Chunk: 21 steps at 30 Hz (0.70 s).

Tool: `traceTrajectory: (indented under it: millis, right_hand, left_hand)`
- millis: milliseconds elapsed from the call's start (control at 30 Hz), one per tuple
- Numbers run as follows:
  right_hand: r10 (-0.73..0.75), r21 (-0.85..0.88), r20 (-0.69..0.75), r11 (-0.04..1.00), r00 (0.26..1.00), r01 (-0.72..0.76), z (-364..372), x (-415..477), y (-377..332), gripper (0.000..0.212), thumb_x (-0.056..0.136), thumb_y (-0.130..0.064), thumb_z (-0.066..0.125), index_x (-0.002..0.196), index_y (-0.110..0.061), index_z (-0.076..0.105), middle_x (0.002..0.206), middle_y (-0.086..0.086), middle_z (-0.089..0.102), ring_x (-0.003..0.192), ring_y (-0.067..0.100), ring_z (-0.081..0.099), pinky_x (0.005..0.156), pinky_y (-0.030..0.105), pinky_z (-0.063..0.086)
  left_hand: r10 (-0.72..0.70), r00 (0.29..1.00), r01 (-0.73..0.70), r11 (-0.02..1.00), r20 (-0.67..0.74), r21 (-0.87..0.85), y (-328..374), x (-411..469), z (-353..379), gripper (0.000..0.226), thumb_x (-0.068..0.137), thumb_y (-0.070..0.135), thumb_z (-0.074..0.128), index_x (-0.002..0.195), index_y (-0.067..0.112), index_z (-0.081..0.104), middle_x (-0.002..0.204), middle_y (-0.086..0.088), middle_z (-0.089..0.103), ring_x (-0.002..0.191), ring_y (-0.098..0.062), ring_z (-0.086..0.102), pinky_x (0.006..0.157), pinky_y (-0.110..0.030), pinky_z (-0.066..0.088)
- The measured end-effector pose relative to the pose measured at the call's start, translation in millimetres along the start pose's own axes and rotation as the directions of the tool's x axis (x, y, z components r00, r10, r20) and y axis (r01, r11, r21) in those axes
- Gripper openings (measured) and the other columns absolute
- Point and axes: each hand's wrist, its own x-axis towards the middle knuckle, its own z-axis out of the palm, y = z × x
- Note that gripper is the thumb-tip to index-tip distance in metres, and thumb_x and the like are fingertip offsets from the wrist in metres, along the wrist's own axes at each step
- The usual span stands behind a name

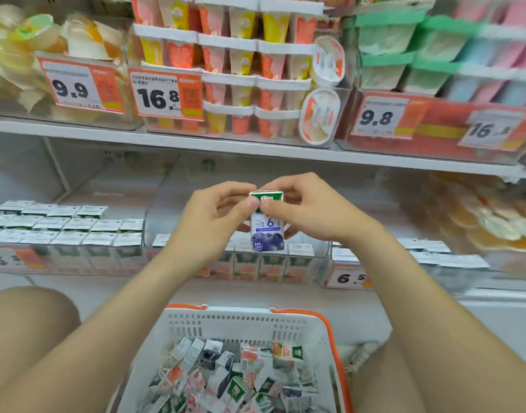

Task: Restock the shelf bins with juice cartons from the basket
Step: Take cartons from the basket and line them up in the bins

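A small blueberry juice carton (267, 234), white with a green top and purple fruit at the bottom, is held upright in front of the lower shelf. My left hand (214, 216) and my right hand (309, 210) both pinch its top edge, thumbs touching at the front. Below, a white basket (240, 323) with orange handles holds several loose juice cartons (226, 380) in a jumbled pile. Behind the held carton, a clear shelf bin (315, 263) holds a front row of orange-labelled cartons. The left bin (65, 231) is packed with rows of cartons.
A third bin (434, 257) at the right holds cartons behind a 6.5 price tag. The upper shelf (196, 144) carries jelly cups and price tags reading 9.9, 16.8 and 9.8. My bare knees flank the basket at both lower corners.
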Motion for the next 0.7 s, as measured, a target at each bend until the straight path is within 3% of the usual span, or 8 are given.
traceTrajectory:
  millis: [133, 200, 267, 333, 433, 567, 633, 700]
  right_hand:
    - [0.046, -0.005, -0.068, 0.999, 0.997, -0.047, -45.1, -28.4, 17.5, 0.018, 0.1, -0.021, 0.063, 0.098, -0.008, 0.075, 0.076, 0.011, 0.073, 0.062, 0.027, 0.065, 0.055, 0.042, 0.055]
    - [0.09, -0.034, -0.197, 0.995, 0.976, -0.098, -66.3, -41.8, 29.9, 0.027, 0.094, -0.024, 0.059, 0.076, -0.004, 0.061, 0.061, 0.007, 0.05, 0.054, 0.022, 0.045, 0.051, 0.037, 0.041]
    - [0.142, -0.022, -0.336, 0.987, 0.931, -0.158, -86.9, -55.7, 44.5, 0.033, 0.091, -0.028, 0.056, 0.063, -0.015, 0.044, 0.057, -0.003, 0.035, 0.051, 0.019, 0.04, 0.051, 0.029, 0.034]
    - [0.174, -0.034, -0.435, 0.977, 0.884, -0.209, -106.4, -67.5, 62.4, 0.031, 0.092, -0.031, 0.056, 0.064, -0.021, 0.055, 0.056, -0.01, 0.044, 0.05, 0.016, 0.048, 0.05, 0.025, 0.037]
    - [0.128, -0.192, -0.528, 0.945, 0.839, -0.266, -130.0, -83.6, 96.9, 0.012, 0.097, -0.029, 0.06, 0.101, -0.026, 0.071, 0.085, -0.007, 0.07, 0.07, 0.006, 0.061, 0.062, 0.026, 0.043]
    - [-0.007, -0.393, -0.556, 0.883, 0.831, -0.256, -154.5, -105.1, 141.3, 0.05, 0.102, -0.009, 0.058, 0.148, -0.022, 0.045, 0.125, 0.005, 0.062, 0.093, 0.023, 0.059, 0.081, 0.033, 0.045]
    - [-0.017, -0.488, -0.546, 0.819, 0.838, -0.301, -166.3, -111.2, 159.5, 0.064, 0.099, 0.003, 0.057, 0.153, -0.026, 0.041, 0.133, 0.01, 0.051, 0.109, 0.03, 0.054, 0.088, 0.036, 0.043]
    - [0.056, -0.544, -0.516, 0.749, 0.855, -0.378, -178.1, -116.4, 176.2, 0.068, 0.094, 0.008, 0.06, 0.151, -0.027, 0.047, 0.134, 0.01, 0.048, 0.117, 0.031, 0.05, 0.087, 0.03, 0.036]
  left_hand:
    - [-0.001, 1.0, 0.0, 0.999, -0.017, -0.038, 4.1, 3.4, 55.7, 0.018, 0.11, 0.021, 0.051, 0.117, 0.017, 0.067, 0.108, -0.003, 0.075, 0.093, -0.021, 0.076, 0.073, -0.036, 0.064]
    - [0.016, 0.999, -0.013, 0.996, -0.039, 0.085, 2.3, 6.0, 81.9, 0.02, 0.11, 0.022, 0.047, 0.115, 0.026, 0.066, 0.11, 0.006, 0.071, 0.095, -0.014, 0.072, 0.08, -0.034, 0.059]
    - [0.089, 0.996, -0.083, 0.968, -0.015, 0.236, -0.2, 6.0, 106.0, 0.021, 0.106, 0.016, 0.051, 0.116, 0.028, 0.064, 0.114, 0.01, 0.065, 0.1, -0.001, 0.063, 0.089, -0.024, 0.051]
    - [0.188, 0.98, -0.199, 0.905, 0.068, 0.376, -2.9, 5.5, 129.0, 0.027, 0.1, 0.007, 0.053, 0.119, 0.024, 0.063, 0.118, 0.006, 0.059, 0.104, 0.0, 0.056, 0.095, -0.014, 0.043]
    - [0.302, 0.921, -0.388, 0.751, 0.245, 0.535, -7.8, 7.5, 161.8, 0.03, 0.095, 0.002, 0.054, 0.119, 0.018, 0.064, 0.122, 0.002, 0.054, 0.114, -0.018, 0.052, 0.101, -0.033, 0.043]
    - [0.321, 0.829, -0.554, 0.582, 0.457, 0.596, -7.8, 9.3, 200.3, 0.029, 0.094, 0.008, 0.056, 0.122, 0.016, 0.063, 0.127, -0.002, 0.056, 0.119, -0.026, 0.051, 0.1, -0.043, 0.043]
    - [0.287, 0.801, -0.587, 0.545, 0.525, 0.599, -12.6, 11.3, 215.4, 0.031, 0.099, 0.017, 0.051, 0.129, 0.017, 0.06, 0.133, -0.002, 0.054, 0.125, -0.026, 0.049, 0.105, -0.041, 0.041]
    - [0.22, 0.796, -0.583, 0.528, 0.564, 0.617, -18.3, 13.5, 226.3, 0.037, 0.104, 0.027, 0.046, 0.139, 0.018, 0.054, 0.145, -0.003, 0.049, 0.136, -0.028, 0.044, 0.112, -0.043, 0.038]
